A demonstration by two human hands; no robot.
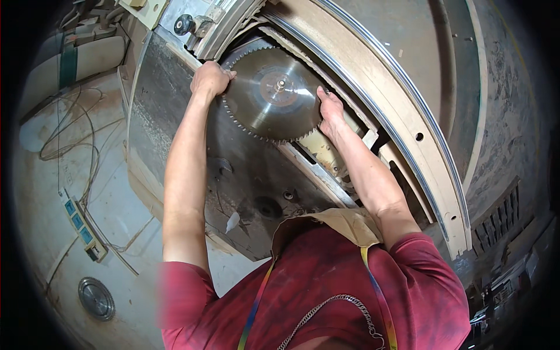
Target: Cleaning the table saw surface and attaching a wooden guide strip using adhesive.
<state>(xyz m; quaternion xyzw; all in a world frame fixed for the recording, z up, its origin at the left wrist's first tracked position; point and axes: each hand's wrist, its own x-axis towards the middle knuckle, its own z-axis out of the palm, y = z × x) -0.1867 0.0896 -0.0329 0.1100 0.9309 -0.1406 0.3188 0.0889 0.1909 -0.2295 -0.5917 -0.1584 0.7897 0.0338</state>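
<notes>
A large round saw blade (pixel 251 96) with a toothed rim lies in front of me, over the opening of a saw machine. A threaded shaft end (pixel 281 86) shows in its centre hole. My left hand (pixel 210 79) is closed on the blade's left edge, thumb over the face and fingers hidden beneath. At the right edge my right hand (pixel 331 111) grips the rim the same way, its thumb near the teeth. The blade spans the space between both hands.
The dark machine table (pixel 169 99) carries a small white bottle (pixel 233 221) and loose round parts. A curved-looking metal rail (pixel 402 87) runs along the right. On the floor at left are a power strip (pixel 84 227), cables and a second saw blade (pixel 96 298). A black knob (pixel 184 24) stands at the top.
</notes>
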